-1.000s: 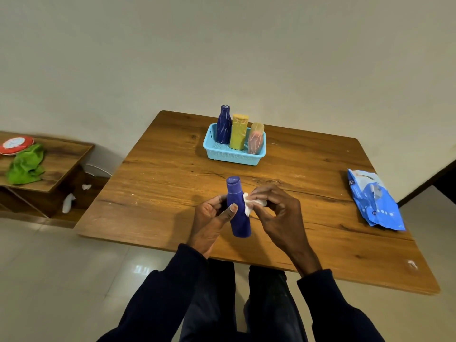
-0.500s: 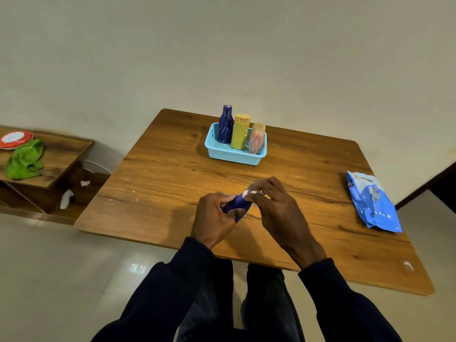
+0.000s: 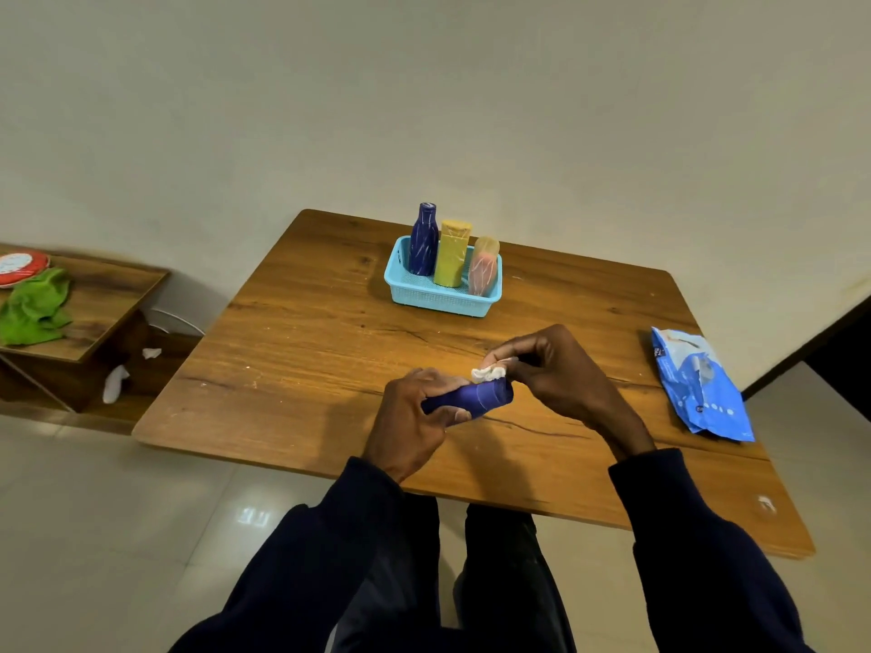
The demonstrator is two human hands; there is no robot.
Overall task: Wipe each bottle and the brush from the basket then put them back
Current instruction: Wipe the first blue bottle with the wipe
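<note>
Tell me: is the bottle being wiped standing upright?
No, the bottle lies sideways in the left hand, the right hand pressing a wipe on its end.

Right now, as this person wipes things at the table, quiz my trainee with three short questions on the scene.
1. True or false: the left hand grips the purple bottle tipped on its side.
2. What does the right hand pinch? A) white wipe B) sponge C) spoon
3. How many items stand in the basket?
Key: 1 true; 2 A; 3 three.
</note>
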